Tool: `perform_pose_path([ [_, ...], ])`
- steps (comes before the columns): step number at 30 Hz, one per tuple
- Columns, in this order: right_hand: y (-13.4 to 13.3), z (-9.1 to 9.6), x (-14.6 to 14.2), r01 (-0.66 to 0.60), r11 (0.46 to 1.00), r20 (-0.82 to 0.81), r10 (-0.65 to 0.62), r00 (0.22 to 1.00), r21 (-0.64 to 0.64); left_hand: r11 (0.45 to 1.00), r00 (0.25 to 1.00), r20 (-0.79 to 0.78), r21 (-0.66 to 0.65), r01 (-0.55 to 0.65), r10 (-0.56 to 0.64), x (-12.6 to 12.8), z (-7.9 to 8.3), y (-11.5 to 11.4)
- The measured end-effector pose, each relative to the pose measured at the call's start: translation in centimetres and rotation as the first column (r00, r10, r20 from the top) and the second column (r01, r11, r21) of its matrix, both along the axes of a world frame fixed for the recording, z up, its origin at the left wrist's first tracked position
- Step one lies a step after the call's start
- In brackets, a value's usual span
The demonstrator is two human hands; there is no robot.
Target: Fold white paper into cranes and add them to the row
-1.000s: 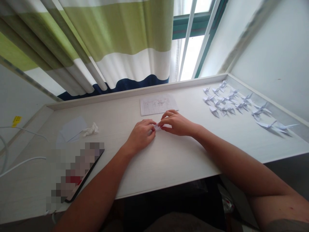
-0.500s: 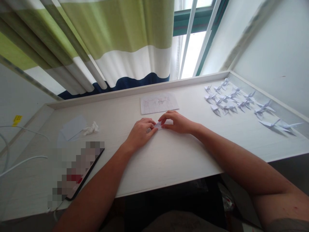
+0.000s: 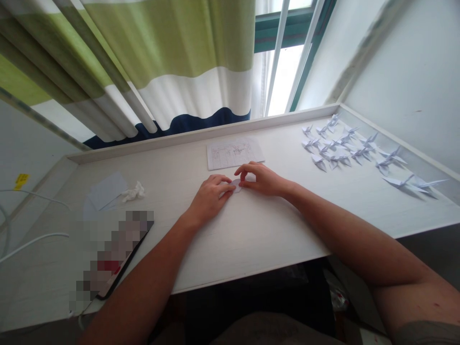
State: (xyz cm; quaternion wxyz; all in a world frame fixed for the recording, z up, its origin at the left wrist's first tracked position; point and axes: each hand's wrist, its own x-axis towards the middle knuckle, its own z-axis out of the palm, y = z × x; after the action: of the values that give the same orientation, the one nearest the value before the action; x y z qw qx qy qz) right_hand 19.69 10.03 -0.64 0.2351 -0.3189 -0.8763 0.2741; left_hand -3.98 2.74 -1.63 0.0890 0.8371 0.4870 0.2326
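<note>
A small piece of folded white paper [image 3: 236, 186] lies on the white desk between my two hands. My left hand [image 3: 212, 194] grips its left side, thumb and fingers pinched together. From the right, my right hand [image 3: 261, 179] holds the paper's other side between thumb and fingers, the index finger arched above it. The fingertips cover much of the paper, so its exact folds are hard to make out. Just beyond the hands sits a printed booklet or sheet [image 3: 233, 154] with a table on it.
Several folded paper cranes [image 3: 338, 146] stand at the right rear of the desk [image 3: 258, 239]. At left are loose white sheets [image 3: 108, 189], a crumpled tissue [image 3: 133, 191], a blurred-out tablet or phone [image 3: 125, 254] and white cables [image 3: 39, 242]. A curtain [image 3: 172, 43] hangs behind.
Both hands stay on the paper. The right fingers have shifted slightly, and the paper's visible top edge looks rounder than the earlier pointed corner. The whole view has moved a little.
</note>
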Motion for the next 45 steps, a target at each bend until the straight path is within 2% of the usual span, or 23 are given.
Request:
perform_pose_path([
  [6,0.6,-0.1,0.8,-0.087,0.996,-0.02,0.086,0.996,-0.024,1.0,1.0,-0.011,0.004,-0.007,0.007,0.1,0.0,-0.1],
  [14,1.1,0.1,1.7,-0.115,0.993,-0.008,0.115,0.993,-0.02,0.998,0.999,0.021,-0.057,-0.032,0.033,0.5,0.6,-0.4],
  [25,0.9,0.5,1.3,-0.108,0.994,0.1,0.106,0.989,0.021,0.996,0.996,0.048,-0.052,-0.068,0.07,0.8,0.3,0.1],
  [31,1.4,0.3,2.0,-0.096,0.994,0.051,0.093,0.994,0.044,0.995,0.994,0.069,-0.065,-0.079,0.083,0.9,0.1,0.2],
  [35,1.9,-0.3,2.0,-0.136,0.991,0.047,0.136,0.99,0.006,0.996,0.993,0.096,-0.055,-0.065,0.07,0.8,0.0,0.2],
  [40,2.0,-1.0,1.3,-0.097,0.995,0.047,0.097,0.994,0.001,0.999,0.994,0.096,-0.031,-0.044,0.047,0.9,-0.1,0.3],
  [45,2.1,-0.8,1.2,-0.057,0.998,0.062,0.057,0.996,-0.004,1.0,0.997,0.075,0.0,-0.002,0.002,1.0,0.0,0.3],
])
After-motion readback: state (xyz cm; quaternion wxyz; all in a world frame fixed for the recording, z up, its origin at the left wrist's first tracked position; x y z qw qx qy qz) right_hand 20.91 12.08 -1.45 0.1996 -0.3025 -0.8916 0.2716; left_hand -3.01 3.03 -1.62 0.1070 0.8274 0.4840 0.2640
